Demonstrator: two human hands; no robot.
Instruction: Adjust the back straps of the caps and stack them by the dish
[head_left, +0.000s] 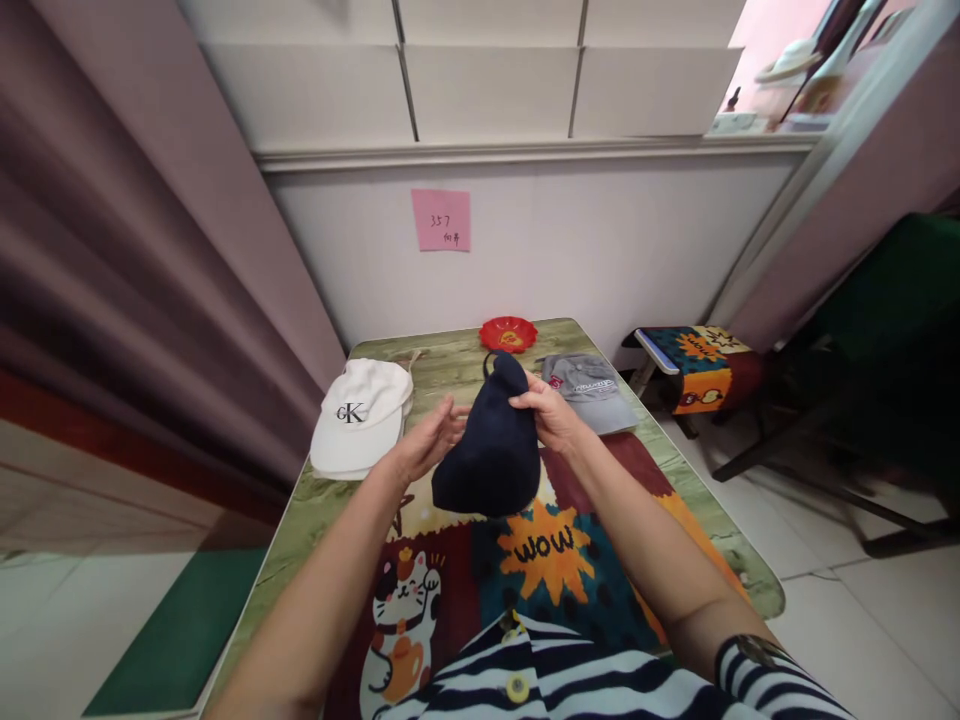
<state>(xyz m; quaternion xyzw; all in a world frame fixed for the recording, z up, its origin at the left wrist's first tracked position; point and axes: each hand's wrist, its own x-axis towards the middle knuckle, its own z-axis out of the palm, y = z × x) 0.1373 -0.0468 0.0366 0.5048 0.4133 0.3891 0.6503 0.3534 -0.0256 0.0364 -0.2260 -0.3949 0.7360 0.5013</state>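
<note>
A navy blue cap point(491, 445) is held up over the middle of the table, its brim toward me and its back strap curving up at the far end. My right hand point(551, 410) grips its right side, thumb on top of the cloth. On the other side, my left hand point(435, 438) has its fingers stretched out and lies close to the cap; whether the fingertips touch it I cannot tell. A white cap with black letters point(360, 415) rests at the left of the table. To the right, partly behind my right hand, lies a grey cap point(589, 388).
A red scalloped dish point(508, 334) stands at the table's far edge by the wall. A colourful printed cloth point(540, 560) covers the table's near part. A pink note point(441, 220) hangs on the wall. At the right is a bench point(701, 365) with a similar cloth.
</note>
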